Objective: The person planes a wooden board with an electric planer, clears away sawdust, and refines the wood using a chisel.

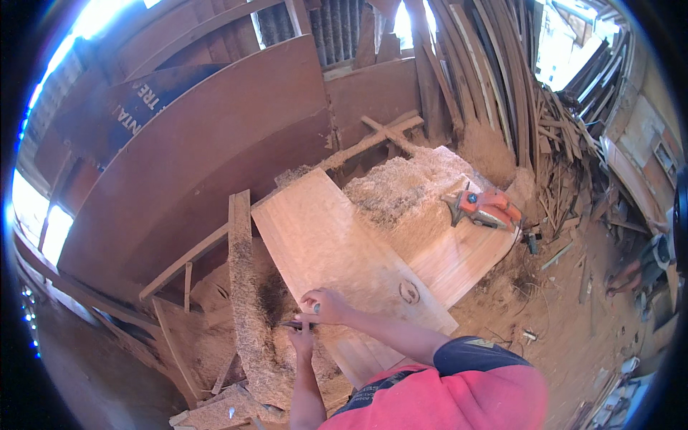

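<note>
A wide pale plank (358,251) slants across the bench in front of me, with a dark ring-shaped mark near its right edge. At its left edge my two hands are close together. My left hand (304,342) is closed around a small, dark, flat piece (295,325) whose kind I cannot make out. Just above it, my right hand (326,307) is bent over the plank's edge, its fingers curled; a small bluish spot shows among them, too small to name. An orange electric planer (487,208) rests on a second pale board (459,261), to the right.
Wood shavings (401,193) are heaped behind the plank. A narrow, dust-covered beam (242,287) runs along its left. Large brown panels (215,136) lean at the back left, tall boards (494,79) at the back right. Someone's limbs (631,276) show at the far right.
</note>
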Available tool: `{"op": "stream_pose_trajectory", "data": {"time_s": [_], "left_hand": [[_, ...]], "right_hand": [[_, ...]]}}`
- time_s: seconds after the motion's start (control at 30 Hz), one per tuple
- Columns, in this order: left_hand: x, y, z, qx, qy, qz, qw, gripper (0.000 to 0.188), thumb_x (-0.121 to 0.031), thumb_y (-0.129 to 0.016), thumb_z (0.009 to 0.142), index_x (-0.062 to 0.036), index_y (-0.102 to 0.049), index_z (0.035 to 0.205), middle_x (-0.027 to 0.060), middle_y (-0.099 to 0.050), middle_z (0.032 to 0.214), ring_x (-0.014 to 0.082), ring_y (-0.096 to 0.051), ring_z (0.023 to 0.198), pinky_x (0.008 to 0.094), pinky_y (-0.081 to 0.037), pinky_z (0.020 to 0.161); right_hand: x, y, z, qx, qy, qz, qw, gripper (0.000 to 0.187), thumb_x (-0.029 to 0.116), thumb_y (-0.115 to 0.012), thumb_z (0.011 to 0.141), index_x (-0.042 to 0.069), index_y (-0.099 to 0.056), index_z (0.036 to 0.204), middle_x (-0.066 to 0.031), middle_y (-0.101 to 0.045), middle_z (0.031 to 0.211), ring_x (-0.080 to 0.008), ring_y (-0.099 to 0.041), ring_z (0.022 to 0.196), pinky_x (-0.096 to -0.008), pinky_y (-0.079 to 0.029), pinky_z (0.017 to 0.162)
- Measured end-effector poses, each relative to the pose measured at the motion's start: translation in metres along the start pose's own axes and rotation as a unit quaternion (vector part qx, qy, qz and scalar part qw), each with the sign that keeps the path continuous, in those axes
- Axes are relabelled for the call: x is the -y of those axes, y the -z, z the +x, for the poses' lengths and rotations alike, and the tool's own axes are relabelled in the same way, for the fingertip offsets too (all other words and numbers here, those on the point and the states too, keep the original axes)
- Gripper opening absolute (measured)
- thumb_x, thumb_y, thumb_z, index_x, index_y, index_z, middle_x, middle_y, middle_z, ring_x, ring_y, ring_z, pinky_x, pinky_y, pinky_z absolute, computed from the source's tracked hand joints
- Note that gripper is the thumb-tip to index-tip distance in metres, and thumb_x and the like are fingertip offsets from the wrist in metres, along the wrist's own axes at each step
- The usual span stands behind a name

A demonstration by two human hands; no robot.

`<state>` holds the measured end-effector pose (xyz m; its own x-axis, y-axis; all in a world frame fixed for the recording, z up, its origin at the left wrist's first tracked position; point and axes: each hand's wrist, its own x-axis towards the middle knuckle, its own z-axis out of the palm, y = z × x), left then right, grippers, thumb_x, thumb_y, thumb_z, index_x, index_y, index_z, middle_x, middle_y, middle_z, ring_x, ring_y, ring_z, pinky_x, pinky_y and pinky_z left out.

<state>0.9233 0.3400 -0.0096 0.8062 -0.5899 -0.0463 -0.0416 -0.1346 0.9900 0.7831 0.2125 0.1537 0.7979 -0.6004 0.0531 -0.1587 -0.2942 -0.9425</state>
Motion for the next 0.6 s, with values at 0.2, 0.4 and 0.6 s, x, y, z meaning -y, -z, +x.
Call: {"op": "stream_pose_trajectory", "data": {"time_s": [0.2, 0.4, 0.6], "left_hand": [[0.011, -0.010, 0.004, 0.028, 0.016, 0.009, 0.999, 0.027, -0.017, -0.068, 0.095, 0.0034, -0.056, 0.106, 0.0116, -0.062, 0.099, 0.0173, -0.058, 0.094, 0.0338, -0.048, 0.083], [-0.006, -0.015, -0.007, 0.028, 0.051, -0.009, 0.998, 0.030, -0.020, -0.068, 0.096, 0.0034, -0.053, 0.107, 0.0129, -0.061, 0.103, 0.0180, -0.058, 0.095, 0.0342, -0.048, 0.085], [-0.009, -0.010, -0.009, 0.043, 0.074, 0.056, 0.995, 0.037, -0.022, -0.068, 0.096, 0.0049, -0.050, 0.114, 0.0152, -0.062, 0.107, 0.0195, -0.058, 0.098, 0.0347, -0.047, 0.090]], "right_hand": [[-0.024, -0.004, -0.032, -0.224, 0.054, -0.139, 0.963, 0.041, 0.033, -0.084, 0.072, 0.003, -0.071, 0.097, -0.0152, -0.070, 0.098, -0.0291, -0.067, 0.089, -0.0385, -0.053, 0.078], [-0.042, 0.025, -0.018, 0.020, 0.068, 0.042, 0.997, 0.041, 0.027, -0.084, 0.069, 0.003, -0.071, 0.099, -0.0138, -0.067, 0.115, -0.0321, -0.064, 0.105, -0.0402, -0.052, 0.086], [-0.012, 0.012, -0.044, -0.123, -0.016, -0.170, 0.978, 0.038, 0.025, -0.077, 0.073, 0.008, -0.071, 0.106, -0.0092, -0.067, 0.119, -0.0314, -0.062, 0.112, -0.0411, -0.051, 0.092]]}}
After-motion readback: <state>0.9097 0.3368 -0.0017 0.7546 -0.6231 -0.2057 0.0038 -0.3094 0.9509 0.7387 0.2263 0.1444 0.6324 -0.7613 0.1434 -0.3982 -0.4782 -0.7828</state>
